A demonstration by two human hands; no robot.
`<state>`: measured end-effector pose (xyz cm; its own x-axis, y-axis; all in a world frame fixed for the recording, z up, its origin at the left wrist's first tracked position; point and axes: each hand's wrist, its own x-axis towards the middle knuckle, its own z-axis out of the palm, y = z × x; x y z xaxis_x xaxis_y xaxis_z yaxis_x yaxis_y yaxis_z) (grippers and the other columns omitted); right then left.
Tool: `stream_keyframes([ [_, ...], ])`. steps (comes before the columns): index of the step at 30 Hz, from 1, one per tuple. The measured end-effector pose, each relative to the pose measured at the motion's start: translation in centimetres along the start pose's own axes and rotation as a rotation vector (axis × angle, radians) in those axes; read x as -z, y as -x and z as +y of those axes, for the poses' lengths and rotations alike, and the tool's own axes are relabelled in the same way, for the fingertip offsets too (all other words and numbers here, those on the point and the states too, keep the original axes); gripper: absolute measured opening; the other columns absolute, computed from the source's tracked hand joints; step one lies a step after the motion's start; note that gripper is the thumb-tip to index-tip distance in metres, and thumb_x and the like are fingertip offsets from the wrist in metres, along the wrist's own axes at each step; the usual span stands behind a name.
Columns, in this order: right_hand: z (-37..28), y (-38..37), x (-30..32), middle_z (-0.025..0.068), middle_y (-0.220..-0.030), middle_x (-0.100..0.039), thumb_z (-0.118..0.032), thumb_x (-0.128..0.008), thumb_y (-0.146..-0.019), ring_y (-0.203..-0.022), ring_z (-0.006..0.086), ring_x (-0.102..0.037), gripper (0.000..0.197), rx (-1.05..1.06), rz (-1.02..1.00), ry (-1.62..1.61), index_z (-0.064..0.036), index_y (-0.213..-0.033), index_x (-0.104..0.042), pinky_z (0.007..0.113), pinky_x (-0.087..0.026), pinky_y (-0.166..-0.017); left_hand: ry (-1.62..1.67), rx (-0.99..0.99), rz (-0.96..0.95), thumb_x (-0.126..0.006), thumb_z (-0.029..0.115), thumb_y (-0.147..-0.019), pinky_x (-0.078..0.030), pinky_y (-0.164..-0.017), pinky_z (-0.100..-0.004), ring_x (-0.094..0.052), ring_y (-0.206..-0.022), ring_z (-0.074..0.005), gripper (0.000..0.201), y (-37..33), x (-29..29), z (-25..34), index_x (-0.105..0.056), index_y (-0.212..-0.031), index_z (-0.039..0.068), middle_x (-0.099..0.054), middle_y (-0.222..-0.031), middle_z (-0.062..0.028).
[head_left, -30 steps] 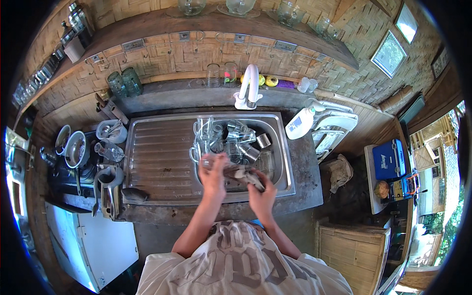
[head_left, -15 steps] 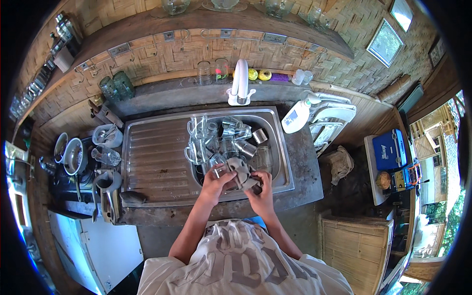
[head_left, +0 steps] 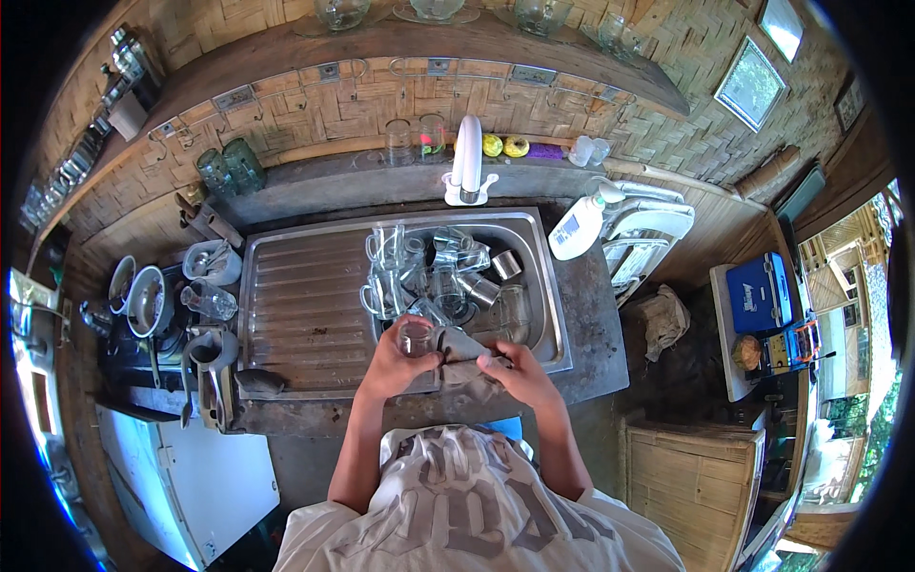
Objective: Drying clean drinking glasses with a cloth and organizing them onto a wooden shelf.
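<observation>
My left hand is closed around a small clear drinking glass, its open rim tilted up. A grey cloth stretches from beside the glass to my right hand, whose fingers and thumb pinch it. My left thumb reaches to the cloth's edge. Both hands are over the front edge of the steel sink. Just beyond them, the basin holds several glass mugs, steel cups and a clear glass jar, heaped together.
Left of the basin lies a ribbed steel drainboard. A white faucet rises behind the sink, with a white pump bottle to its right. Pans and a utensil pot crowd the left side. A wooden shelf runs above.
My hands have moved apart, the left one slightly left and the right one to the right and nearer me. The bunched cloth is now spread between them, and the glass shows more fully.
</observation>
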<state>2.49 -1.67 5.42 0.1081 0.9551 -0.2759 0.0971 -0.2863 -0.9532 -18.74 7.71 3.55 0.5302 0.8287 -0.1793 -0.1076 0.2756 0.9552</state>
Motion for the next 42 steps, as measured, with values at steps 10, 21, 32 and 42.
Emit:
stream_keyframes([
  [10,1.6,-0.2,2.4,-0.0022,-0.087,-0.061,-0.024,-0.071,-0.094,-0.078,0.0033,-0.051,0.031,-0.016,-0.263,0.059,0.0026,-0.109,-0.066,0.023,-0.042,-0.066,-0.464,-0.210,0.000,-0.079,0.007,-0.071,-0.050,-0.074,-0.0289,-0.062,-0.078,-0.0130,0.045,0.6,-2.0,2.9,-0.057,-0.111,0.002,-0.067,-0.085,-0.0079],
  [21,3.6,0.0,3.6,0.0133,-0.124,-0.064,-0.018,-0.049,-0.090,-0.108,0.0217,-0.066,0.051,0.060,-0.027,-0.930,0.0029,-0.136,-0.050,0.033,-0.053,-0.089,-0.313,-0.264,0.143,-0.087,0.011,-0.074,-0.053,-0.077,-0.0306,-0.066,-0.083,-0.0147,0.049,-0.3,-2.3,0.2,-0.056,-0.111,0.003,-0.069,-0.095,-0.0083],
  [32,3.8,0.6,0.4,0.0108,-0.129,-0.063,-0.031,-0.052,-0.101,-0.119,0.0265,-0.060,0.041,-0.090,0.078,-1.122,-0.0043,-0.132,-0.057,0.042,-0.046,-0.103,0.229,0.257,-0.073,-0.083,0.001,-0.075,-0.052,-0.084,-0.0284,-0.064,-0.095,-0.0120,0.049,0.1,-1.8,-0.3,-0.055,-0.114,0.003,-0.067,-0.108,-0.0051],
  [42,5.7,-0.5,0.1,0.0077,-0.121,-0.066,-0.023,-0.057,-0.101,-0.110,0.0172,-0.063,0.037,-0.182,0.069,-0.871,0.0000,-0.130,-0.056,0.032,-0.049,-0.096,0.239,0.021,-0.117,-0.080,-0.001,-0.076,-0.053,-0.085,-0.0291,-0.064,-0.094,-0.0128,0.043,0.2,-1.3,-1.0,-0.057,-0.113,0.005,-0.064,-0.104,-0.0024],
])
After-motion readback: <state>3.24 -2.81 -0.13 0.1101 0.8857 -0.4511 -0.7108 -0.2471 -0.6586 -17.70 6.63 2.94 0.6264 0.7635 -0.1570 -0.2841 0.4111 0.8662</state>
